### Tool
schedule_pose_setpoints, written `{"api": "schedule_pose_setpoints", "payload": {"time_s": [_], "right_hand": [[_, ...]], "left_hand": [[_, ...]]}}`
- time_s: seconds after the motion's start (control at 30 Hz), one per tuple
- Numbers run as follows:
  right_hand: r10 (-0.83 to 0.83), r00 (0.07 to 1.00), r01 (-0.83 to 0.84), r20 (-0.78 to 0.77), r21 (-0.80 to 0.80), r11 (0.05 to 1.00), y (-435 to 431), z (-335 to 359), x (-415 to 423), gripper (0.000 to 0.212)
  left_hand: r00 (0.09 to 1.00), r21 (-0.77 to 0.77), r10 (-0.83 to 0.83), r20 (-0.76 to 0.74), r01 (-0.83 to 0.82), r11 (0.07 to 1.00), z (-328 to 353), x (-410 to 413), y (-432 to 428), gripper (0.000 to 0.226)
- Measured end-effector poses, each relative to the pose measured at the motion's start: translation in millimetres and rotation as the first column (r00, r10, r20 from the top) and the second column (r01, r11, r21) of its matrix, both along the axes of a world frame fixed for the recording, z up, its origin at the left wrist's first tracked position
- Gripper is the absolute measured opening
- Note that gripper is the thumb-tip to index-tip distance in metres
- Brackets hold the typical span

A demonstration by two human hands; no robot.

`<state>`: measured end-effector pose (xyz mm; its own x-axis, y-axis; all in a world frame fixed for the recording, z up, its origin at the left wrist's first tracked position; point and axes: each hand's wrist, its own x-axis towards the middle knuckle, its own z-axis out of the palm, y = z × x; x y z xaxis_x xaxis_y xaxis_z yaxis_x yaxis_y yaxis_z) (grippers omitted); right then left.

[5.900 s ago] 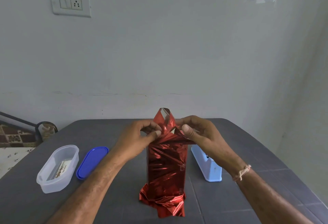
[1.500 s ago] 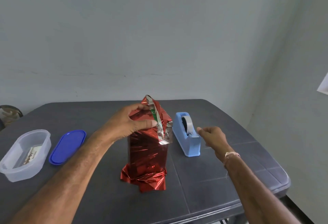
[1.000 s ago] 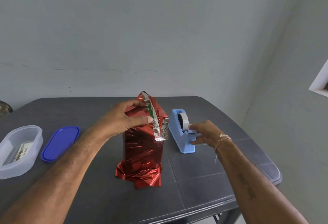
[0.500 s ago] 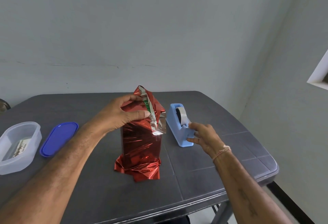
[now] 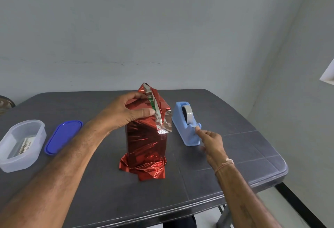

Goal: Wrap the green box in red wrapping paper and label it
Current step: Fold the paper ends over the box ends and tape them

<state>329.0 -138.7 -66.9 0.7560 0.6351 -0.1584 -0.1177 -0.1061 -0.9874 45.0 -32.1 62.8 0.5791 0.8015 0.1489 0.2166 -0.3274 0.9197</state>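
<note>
The tall box wrapped in shiny red paper point(image 5: 146, 141) stands upright mid-table, with loose paper crumpled at its base. A strip of the green box point(image 5: 151, 103) shows where the top flaps gape, silver side out. My left hand point(image 5: 124, 114) grips the folded paper at the box's top, thumb across the front. To the right, my right hand point(image 5: 210, 141) reaches the cutter end of the light blue tape dispenser point(image 5: 189, 138), fingertips pinching at the tape end there. The tape roll point(image 5: 187, 113) sits in the dispenser.
A clear plastic container point(image 5: 10, 161) with a printed card point(image 5: 24, 145) inside stands at the left, its blue lid point(image 5: 62, 136) lying beside it. The dark grey table point(image 5: 235, 155) ends close on the right and near sides. A wall runs behind.
Both hands were folding the top flaps; the right hand let go and moved to the tape dispenser. Over the last half second its fingertips closed on the cutter end. The left hand keeps its hold.
</note>
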Motion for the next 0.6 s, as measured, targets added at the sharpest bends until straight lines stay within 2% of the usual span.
{"api": "schedule_pose_setpoints", "payload": {"time_s": [0.1,0.23,0.4,0.6], "right_hand": [[0.005,0.999,-0.003,-0.036,0.044,0.999,-1.4,-4.1,-2.8,0.031],[0.034,0.979,-0.006,-0.199,0.144,0.99,-3.5,-4.5,-5.7,0.019],[0.061,0.943,0.01,-0.326,0.211,0.977,-5.7,-4.9,-6.3,0.021],[0.034,0.959,0.007,-0.282,0.142,0.99,-6.1,-9.1,-9.2,0.024]], "left_hand": [[1.0,-0.006,0.002,-0.001,-0.002,1.0,-0.2,-0.5,0.9,0.071],[1.0,-0.003,0.003,0.0,-0.003,1.0,0.2,0.2,0.9,0.071],[1.0,-0.001,0.006,-0.009,-0.006,1.0,-0.8,0.2,2.2,0.074],[1.0,0.003,0.001,-0.009,-0.001,1.0,0.6,-0.6,0.4,0.072]]}}
